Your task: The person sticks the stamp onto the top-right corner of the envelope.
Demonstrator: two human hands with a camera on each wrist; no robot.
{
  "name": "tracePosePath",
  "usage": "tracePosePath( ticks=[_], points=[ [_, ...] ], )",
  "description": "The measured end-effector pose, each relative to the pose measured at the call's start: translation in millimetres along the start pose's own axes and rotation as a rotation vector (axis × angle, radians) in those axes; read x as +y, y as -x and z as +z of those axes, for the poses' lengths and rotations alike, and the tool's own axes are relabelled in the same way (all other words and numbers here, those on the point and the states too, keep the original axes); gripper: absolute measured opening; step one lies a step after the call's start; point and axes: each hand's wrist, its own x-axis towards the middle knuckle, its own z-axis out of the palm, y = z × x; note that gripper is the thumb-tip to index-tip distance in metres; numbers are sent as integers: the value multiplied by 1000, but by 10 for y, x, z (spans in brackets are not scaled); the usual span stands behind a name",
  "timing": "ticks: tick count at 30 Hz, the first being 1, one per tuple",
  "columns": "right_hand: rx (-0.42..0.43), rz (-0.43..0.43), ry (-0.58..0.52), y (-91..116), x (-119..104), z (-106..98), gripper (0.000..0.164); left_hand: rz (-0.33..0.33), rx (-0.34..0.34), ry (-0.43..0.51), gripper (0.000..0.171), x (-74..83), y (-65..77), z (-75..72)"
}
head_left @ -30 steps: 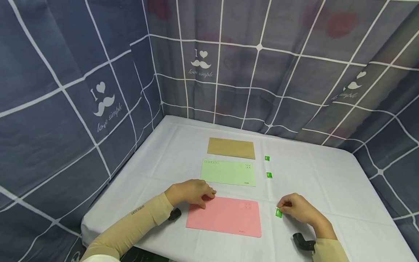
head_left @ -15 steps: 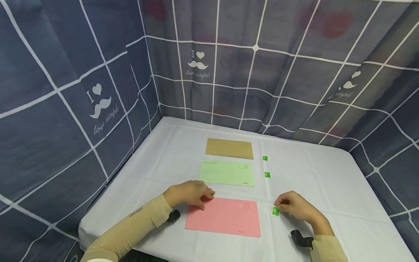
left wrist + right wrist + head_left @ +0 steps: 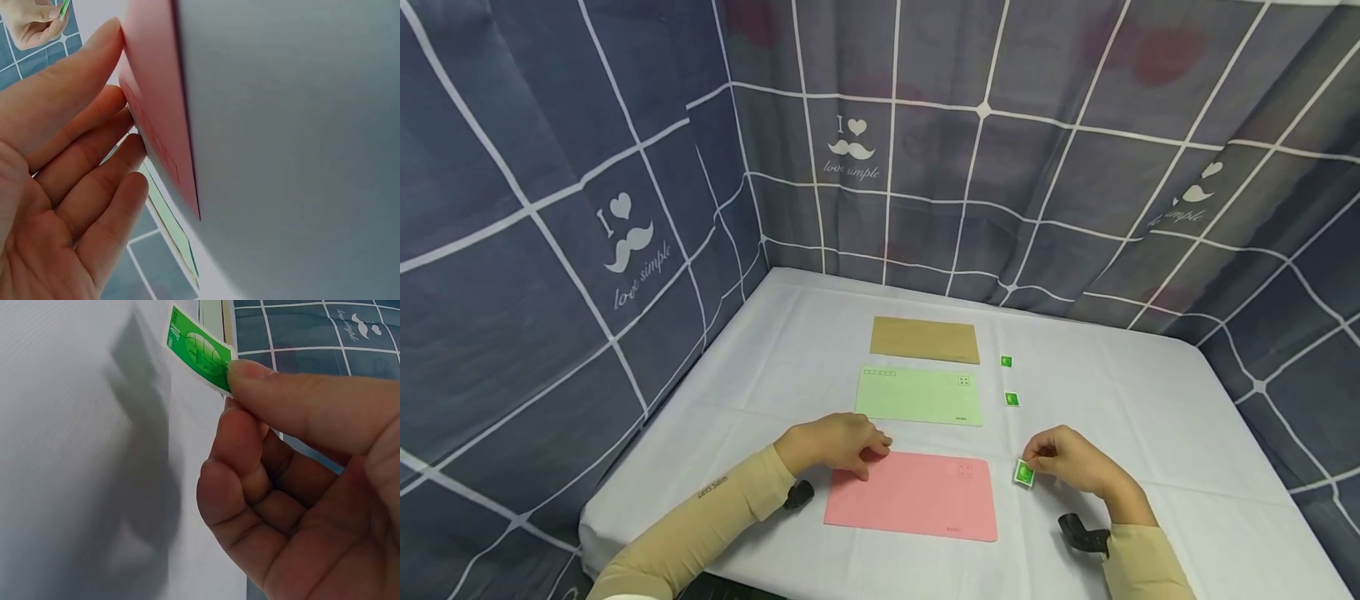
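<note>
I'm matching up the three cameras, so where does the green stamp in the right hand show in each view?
Head: green stamp right of the pink envelope, lower right of centre.
Left wrist: green stamp at the top edge, left side, only a sliver.
Right wrist: green stamp near the top, about mid-width.
Shared landmark: the right hand pinching it.

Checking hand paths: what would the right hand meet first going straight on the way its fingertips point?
Probably the pink envelope, at its right edge, with the pinched green postage stamp leading; height above the white tablecloth is unclear.
</note>
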Motion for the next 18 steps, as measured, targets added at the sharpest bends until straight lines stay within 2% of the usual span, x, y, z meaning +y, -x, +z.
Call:
tracePosePath(
  ticks=[7, 18],
  points=[
    [3, -32, -12, -42, -28, 17, 5, -2, 3, 15, 50, 4, -5, -13],
    [8, -54, -27, -81, -93, 45, 6, 12, 12, -21, 49, 4, -5, 4]
  ],
)
